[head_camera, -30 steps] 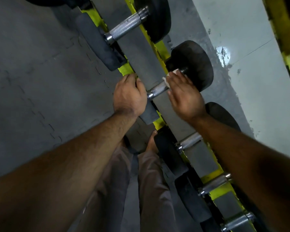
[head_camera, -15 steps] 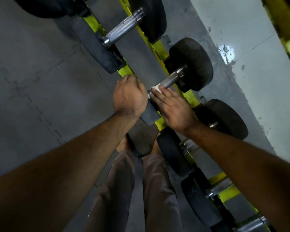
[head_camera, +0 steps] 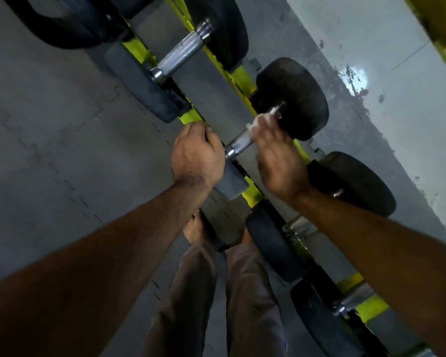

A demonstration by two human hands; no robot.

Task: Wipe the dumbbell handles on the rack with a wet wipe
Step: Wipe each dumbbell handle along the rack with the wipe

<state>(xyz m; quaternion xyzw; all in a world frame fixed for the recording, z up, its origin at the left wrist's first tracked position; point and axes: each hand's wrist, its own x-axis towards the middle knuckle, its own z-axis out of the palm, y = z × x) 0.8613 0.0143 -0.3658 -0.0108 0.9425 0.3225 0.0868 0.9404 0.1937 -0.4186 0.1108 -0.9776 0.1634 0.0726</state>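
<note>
A black dumbbell lies across the yellow-green rack (head_camera: 232, 81), its steel handle (head_camera: 238, 144) running between my hands. My left hand (head_camera: 196, 153) grips the near weight head (head_camera: 231, 182) of this dumbbell, fingers curled over its top. My right hand (head_camera: 276, 158) holds a white wet wipe (head_camera: 262, 122) wrapped on the far part of the handle, close to the far weight head (head_camera: 294, 99). The wipe is mostly hidden under my fingers.
Another dumbbell with a knurled handle (head_camera: 182, 55) sits farther along the rack. Nearer dumbbells (head_camera: 273, 243) lie under my right forearm. Grey rubber floor tiles (head_camera: 49, 130) spread to the left. My legs and feet (head_camera: 198, 228) stand beside the rack.
My right hand slid the wipe along the handle, from the near end by my left hand out toward the far weight head. My left hand kept its grip.
</note>
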